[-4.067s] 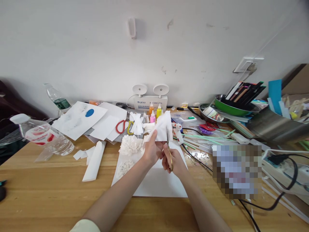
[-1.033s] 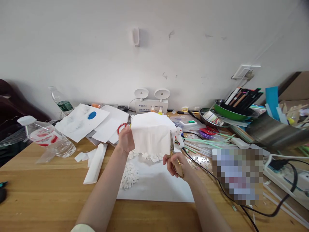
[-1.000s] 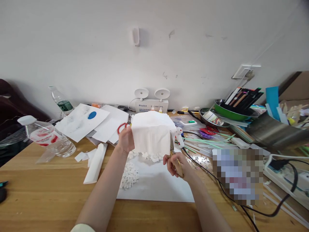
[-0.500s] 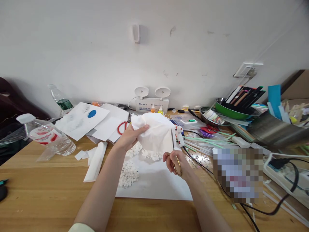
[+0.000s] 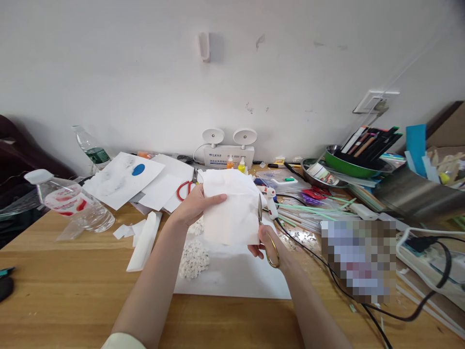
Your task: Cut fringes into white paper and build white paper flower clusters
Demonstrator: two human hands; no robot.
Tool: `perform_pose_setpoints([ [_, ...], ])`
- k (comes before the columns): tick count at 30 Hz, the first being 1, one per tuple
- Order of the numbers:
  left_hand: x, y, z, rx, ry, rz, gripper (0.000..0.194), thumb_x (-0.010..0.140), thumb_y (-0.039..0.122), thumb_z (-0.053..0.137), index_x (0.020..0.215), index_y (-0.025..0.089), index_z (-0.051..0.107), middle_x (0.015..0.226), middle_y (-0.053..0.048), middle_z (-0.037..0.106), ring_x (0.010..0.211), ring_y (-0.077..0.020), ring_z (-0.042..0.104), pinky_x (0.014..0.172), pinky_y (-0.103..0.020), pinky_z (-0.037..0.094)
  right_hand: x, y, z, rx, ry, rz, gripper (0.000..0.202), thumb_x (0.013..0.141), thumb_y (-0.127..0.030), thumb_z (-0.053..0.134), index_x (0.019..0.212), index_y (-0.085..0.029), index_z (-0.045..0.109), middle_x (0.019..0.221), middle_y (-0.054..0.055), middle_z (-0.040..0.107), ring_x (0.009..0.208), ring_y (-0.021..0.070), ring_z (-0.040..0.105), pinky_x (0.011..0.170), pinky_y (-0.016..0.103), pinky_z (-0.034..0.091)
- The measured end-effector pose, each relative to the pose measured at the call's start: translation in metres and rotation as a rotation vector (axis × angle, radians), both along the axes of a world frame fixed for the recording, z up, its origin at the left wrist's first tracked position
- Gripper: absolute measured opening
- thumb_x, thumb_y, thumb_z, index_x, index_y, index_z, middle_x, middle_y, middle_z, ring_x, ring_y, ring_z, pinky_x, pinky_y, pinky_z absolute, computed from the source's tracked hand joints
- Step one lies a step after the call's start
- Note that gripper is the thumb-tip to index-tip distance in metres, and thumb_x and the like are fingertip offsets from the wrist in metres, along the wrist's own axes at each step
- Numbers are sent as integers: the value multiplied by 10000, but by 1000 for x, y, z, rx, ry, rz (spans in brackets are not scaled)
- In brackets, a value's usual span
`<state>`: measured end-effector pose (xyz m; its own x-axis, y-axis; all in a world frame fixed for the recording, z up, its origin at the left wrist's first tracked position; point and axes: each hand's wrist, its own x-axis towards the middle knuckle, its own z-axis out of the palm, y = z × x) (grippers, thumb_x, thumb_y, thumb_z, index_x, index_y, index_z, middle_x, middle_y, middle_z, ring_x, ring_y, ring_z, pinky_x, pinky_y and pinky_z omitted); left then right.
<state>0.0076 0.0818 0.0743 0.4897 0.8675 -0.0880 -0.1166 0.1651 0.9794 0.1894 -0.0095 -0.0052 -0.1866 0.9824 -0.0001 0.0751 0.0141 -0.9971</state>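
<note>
My left hand [image 5: 198, 206] grips the left edge of a thin white sheet of tissue paper [image 5: 230, 218], its thumb lying across the front. The sheet hangs upright above a white sheet of paper [image 5: 243, 281] on the table. At its right edge, my right hand [image 5: 271, 245] holds gold-handled scissors [image 5: 273, 254], with the blades pointing up beside the tissue. Whether the blades touch the tissue I cannot tell. A heap of small crumpled white bits [image 5: 194, 259] sits on the white paper, below the tissue's lower left corner.
Red-handled scissors [image 5: 184, 190] and loose papers [image 5: 169, 186] lie at the back left, near a water bottle [image 5: 76, 206]. A white glue gun [image 5: 271, 201] with a black cord stands right of the tissue. Farther right are straws, a green bowl of pens [image 5: 348, 162] and a power strip [image 5: 428, 257].
The tissue sheet has gone from crumpled and slanted to flatter and squarer, hanging lower. My right hand with the scissors has shifted slightly right.
</note>
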Motion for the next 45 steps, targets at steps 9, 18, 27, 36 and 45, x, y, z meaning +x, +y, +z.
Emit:
perform_pose_setpoints([
  [9, 3, -3, 1, 139, 81, -16, 394, 640, 291, 712, 995, 159, 607, 1083, -108, 636, 984, -250, 593, 814, -359, 495, -1, 6, -12, 10, 47, -69, 628, 764, -727, 239, 614, -165, 476, 415, -35, 414, 321, 62, 307, 358, 224, 230],
  [18, 3, 0, -2, 202, 159, 62, 384, 649, 390, 687, 944, 149, 634, 1007, -103, 664, 905, -242, 614, 728, -321, 504, -5, 5, -9, 2, -13, -144, 629, 750, -741, 246, 547, -179, 442, 373, -29, 386, 303, 64, 289, 321, 221, 192],
  [27, 5, 2, -3, 254, 239, 149, 370, 669, 436, 650, 879, 131, 640, 909, -96, 676, 807, -217, 615, 634, -279, 476, -5, 7, -18, -26, -23, -200, 616, 748, -736, 278, 542, -177, 432, 342, -27, 392, 291, 59, 296, 308, 203, 196],
  [36, 5, 2, -5, 259, 266, 213, 344, 658, 449, 653, 816, 144, 633, 853, -74, 676, 739, -191, 609, 577, -249, 452, -8, 9, -20, -47, 11, -210, 643, 705, -763, 325, 553, -159, 486, 311, -27, 398, 267, 54, 296, 293, 197, 194],
  [45, 5, 4, -4, 260, 229, 220, 318, 641, 414, 675, 788, 135, 637, 808, -68, 676, 711, -184, 606, 580, -247, 446, -8, 7, -17, -84, -1, -216, 634, 680, -767, 365, 509, -166, 467, 291, -24, 398, 216, 46, 266, 248, 201, 173],
])
